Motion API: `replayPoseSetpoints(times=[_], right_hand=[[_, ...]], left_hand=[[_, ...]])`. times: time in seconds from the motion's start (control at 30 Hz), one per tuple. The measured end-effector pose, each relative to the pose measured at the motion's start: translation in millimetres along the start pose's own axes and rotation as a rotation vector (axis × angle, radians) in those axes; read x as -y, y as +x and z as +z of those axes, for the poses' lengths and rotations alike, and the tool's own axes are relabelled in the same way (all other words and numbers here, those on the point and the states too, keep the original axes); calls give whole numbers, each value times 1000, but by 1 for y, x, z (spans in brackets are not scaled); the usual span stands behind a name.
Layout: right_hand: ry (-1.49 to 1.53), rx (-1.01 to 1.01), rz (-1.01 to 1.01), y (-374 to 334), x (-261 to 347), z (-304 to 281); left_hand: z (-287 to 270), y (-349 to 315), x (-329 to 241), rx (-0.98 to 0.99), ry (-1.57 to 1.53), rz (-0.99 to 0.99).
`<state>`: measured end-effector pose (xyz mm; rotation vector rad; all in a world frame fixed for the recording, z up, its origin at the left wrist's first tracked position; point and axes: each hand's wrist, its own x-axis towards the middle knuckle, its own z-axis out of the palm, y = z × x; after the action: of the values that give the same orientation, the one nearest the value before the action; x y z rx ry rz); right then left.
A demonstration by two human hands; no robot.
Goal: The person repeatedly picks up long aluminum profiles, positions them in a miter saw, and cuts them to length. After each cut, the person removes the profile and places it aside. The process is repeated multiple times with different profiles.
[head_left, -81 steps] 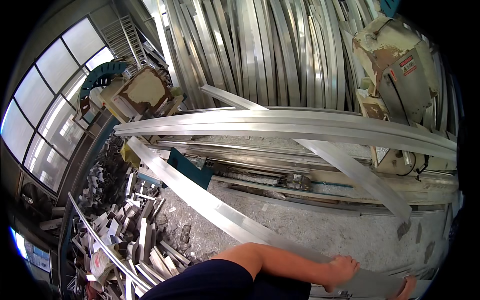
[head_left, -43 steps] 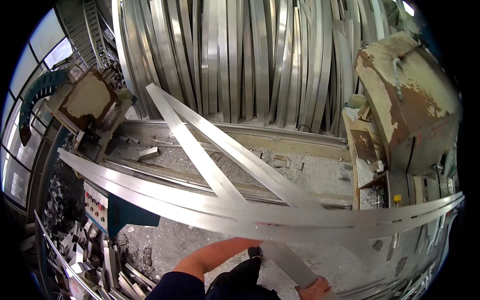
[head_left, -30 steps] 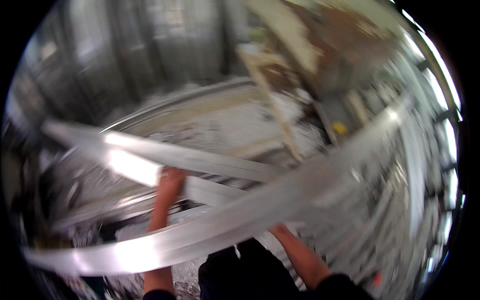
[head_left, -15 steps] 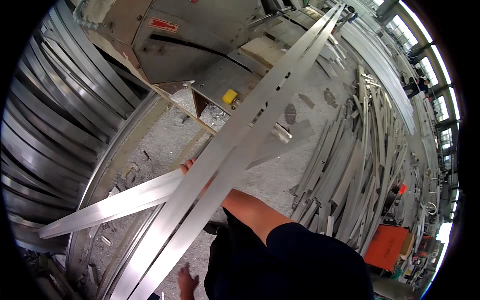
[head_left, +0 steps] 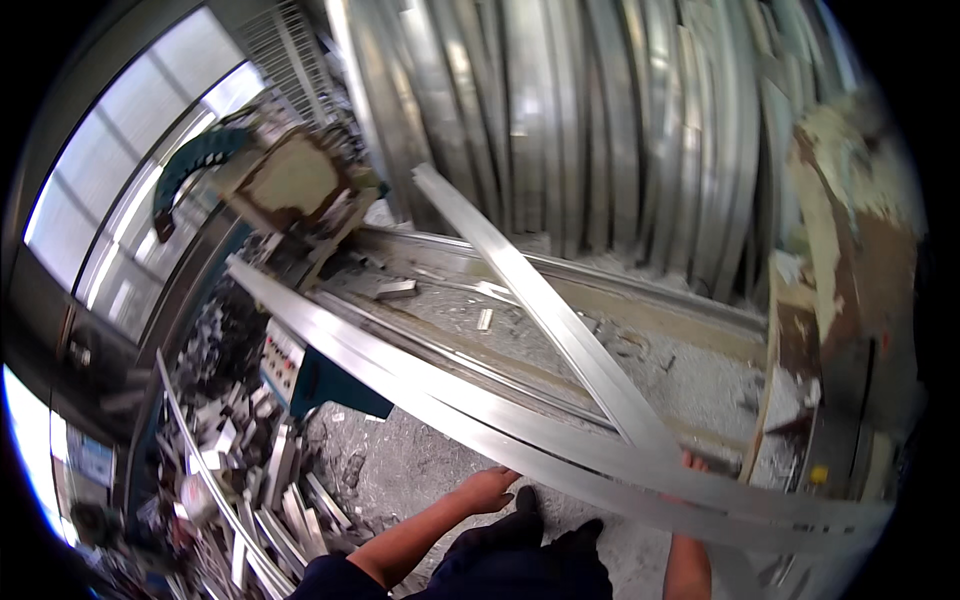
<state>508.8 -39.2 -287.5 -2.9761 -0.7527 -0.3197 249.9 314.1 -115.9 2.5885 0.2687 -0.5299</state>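
Observation:
Two long silver aluminium profiles [head_left: 430, 400] lie side by side, slanting across in front of me from upper left to lower right. Slots show near their right end. My right hand [head_left: 694, 462] reaches beneath them, fingertips curled up past the far edge; its palm is hidden. A third flat aluminium profile [head_left: 540, 290] crosses behind, its near end meeting the pair beside those fingertips. At the near edge of the pair is my left hand [head_left: 486, 490], fingers loosely extended toward the metal; whether they touch it is unclear.
Tall curved metal strips [head_left: 590, 130] stand along the far side behind a floor rail [head_left: 660, 302]. Offcuts [head_left: 285, 470] heap at left, near a control box with buttons [head_left: 282, 362]. A worn machine [head_left: 850, 220] stands at right. My shoes [head_left: 527, 500] are below the profiles.
My view has swung left, toward the metal strips and offcut heap. The profiles have turned with me, still on my right hand. My left hand has come up to their near edge.

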Motion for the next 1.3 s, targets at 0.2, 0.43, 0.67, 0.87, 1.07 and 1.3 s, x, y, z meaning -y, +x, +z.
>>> replayPoseSetpoints(times=[0.2, 0.43, 0.67, 0.87, 1.07, 1.3], right_hand=[[152, -46, -61, 0, -5, 33], [326, -39, 77, 34, 72, -78], [485, -57, 127, 88, 175, -136], [678, -51, 122, 103, 254, -156], [863, -110, 175, 110, 283, -172], [1117, -348, 256, 126, 289, -198]], left_hand=[[10, -13, 47, -249, -361, -147], [-98, -6, 135, -1172, -2157, -22], [-176, 24, 161, -1229, -2021, 21], [-211, 21, 170, -1366, -2031, -41], [-256, -3, 155, -1307, -2055, 46], [-270, 108, 184, -1260, -2149, 155]])
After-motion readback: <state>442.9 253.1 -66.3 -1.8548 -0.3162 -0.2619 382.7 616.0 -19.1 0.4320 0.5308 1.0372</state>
